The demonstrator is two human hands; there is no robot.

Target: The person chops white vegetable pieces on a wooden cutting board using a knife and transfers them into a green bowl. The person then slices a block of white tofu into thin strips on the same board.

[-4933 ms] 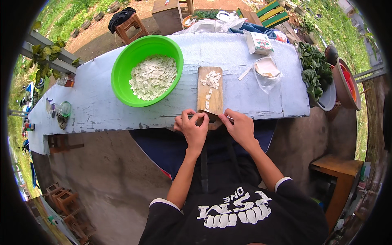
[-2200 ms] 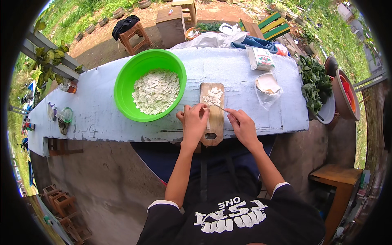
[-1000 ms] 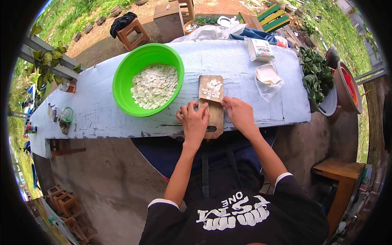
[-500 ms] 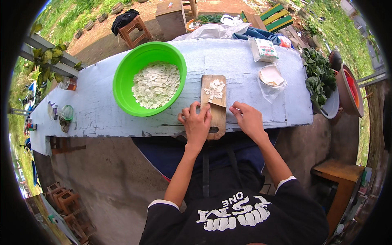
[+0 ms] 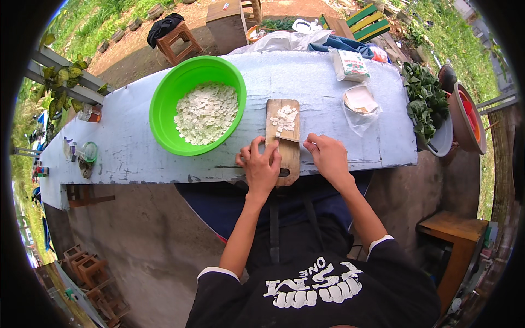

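A wooden cutting board [image 5: 290, 157] lies near the table's front edge, with small white cut pieces [image 5: 285, 119] heaped on its far half. My right hand [image 5: 329, 159], closed at the board's right side, grips a knife [image 5: 288, 140]; its handle is hidden in the fingers and its thin blade crosses the board, just nearer than the pieces. My left hand [image 5: 261, 167] rests at the board's left edge, fingers bent and fingertips close to the blade's tip. Whatever sits under those fingertips is too small to make out. Left of the board, a green basin [image 5: 157, 123] holds many similar pieces.
Beyond my right hand lie a wrapped white package [image 5: 350, 65] and an open plastic bag [image 5: 361, 104] with pale flat sheets. Leafy greens [image 5: 420, 101] and a brown basin [image 5: 465, 123] stand at the right end. A glass jar [image 5: 90, 113] is far left.
My right hand and the knife have shifted slightly left, and the hand has turned a little. My left hand stays in nearly the same place on the board.
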